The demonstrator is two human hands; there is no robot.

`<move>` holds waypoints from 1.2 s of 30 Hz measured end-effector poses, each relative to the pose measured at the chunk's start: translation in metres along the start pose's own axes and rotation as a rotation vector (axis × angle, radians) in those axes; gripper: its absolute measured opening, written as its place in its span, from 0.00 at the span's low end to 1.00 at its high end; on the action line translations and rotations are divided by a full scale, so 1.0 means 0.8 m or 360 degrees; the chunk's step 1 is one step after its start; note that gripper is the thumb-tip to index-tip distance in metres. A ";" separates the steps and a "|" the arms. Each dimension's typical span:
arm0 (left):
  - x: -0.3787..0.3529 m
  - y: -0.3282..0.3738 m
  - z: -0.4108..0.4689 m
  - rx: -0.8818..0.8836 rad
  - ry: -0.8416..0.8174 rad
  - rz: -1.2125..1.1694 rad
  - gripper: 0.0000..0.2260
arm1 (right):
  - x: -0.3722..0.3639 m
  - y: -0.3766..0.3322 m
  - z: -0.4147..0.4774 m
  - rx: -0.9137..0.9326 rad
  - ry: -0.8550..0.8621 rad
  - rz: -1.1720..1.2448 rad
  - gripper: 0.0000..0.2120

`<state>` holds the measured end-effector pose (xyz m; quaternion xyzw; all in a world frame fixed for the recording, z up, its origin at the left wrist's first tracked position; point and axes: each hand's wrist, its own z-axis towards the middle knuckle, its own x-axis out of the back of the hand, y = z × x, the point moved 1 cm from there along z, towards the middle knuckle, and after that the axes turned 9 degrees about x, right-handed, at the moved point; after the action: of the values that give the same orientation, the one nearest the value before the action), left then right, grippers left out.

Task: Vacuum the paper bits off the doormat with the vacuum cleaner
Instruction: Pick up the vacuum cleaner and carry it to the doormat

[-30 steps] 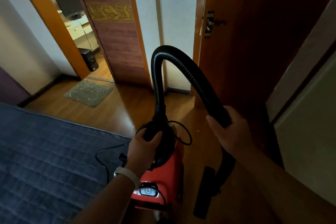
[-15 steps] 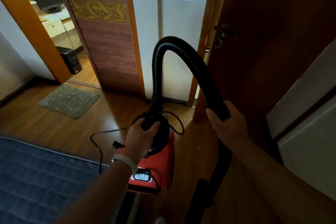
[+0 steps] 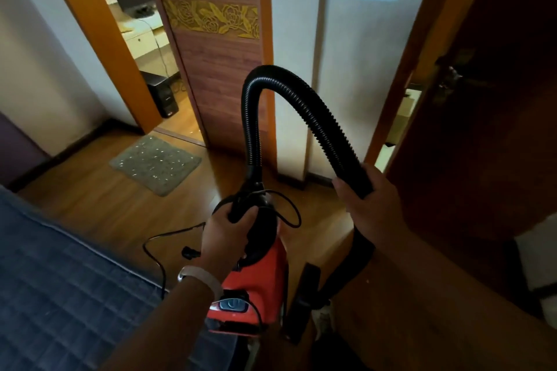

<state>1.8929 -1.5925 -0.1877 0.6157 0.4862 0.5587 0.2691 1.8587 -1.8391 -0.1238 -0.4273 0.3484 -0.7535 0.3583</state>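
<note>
now left hand (image 3: 224, 233) grips vacuum cleaner (image 3: 256, 277), right hand (image 3: 370, 205) grips hose (image 3: 316, 117); doormat (image 3: 155, 164) seemingly paper-flecked

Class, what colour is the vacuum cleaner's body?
Red-orange, with a black hose; the vacuum cleaner shows clearly in the head view.

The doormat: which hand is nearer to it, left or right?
Left. The left hand grips the top of the vacuum cleaner, right of the doormat and closer to the camera; the right hand holds the hose farther right.
</note>
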 end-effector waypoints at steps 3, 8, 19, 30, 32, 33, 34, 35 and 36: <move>-0.012 0.013 0.050 0.0071 0.0048 0.0011 0.06 | -0.025 0.027 0.062 0.0038 -0.0049 0.0014 0.08; -0.038 0.061 0.130 0.0141 0.0108 0.0079 0.07 | -0.051 0.083 0.180 0.0013 -0.0160 0.0067 0.08; -0.044 0.134 0.252 0.0207 0.0407 0.0086 0.03 | -0.114 0.114 0.362 0.0169 -0.0462 0.0193 0.10; 0.033 0.108 0.380 0.0339 0.0624 -0.0031 0.04 | -0.268 0.104 0.483 0.0392 -0.0701 0.0195 0.10; 0.057 0.098 0.415 0.0343 0.0628 -0.0049 0.04 | -0.307 0.096 0.509 0.0378 -0.0710 0.0194 0.09; 0.069 0.094 0.435 0.0349 0.0624 -0.0049 0.05 | -0.328 0.092 0.521 0.0374 -0.0722 0.0182 0.08; 0.082 0.089 0.453 0.0358 0.0623 -0.0045 0.05 | -0.349 0.087 0.531 0.0371 -0.0737 0.0183 0.08; 0.097 0.086 0.472 0.0369 0.0629 -0.0042 0.06 | -0.371 0.081 0.541 0.0363 -0.0756 0.0194 0.08; 0.111 0.083 0.491 0.0379 0.0638 -0.0040 0.06 | -0.392 0.075 0.552 0.0358 -0.0780 0.0191 0.09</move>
<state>2.2769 -1.4547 -0.1822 0.5138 0.5999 0.6052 0.0994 2.3862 -1.7030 -0.1248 -0.5330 0.1901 -0.6390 0.5210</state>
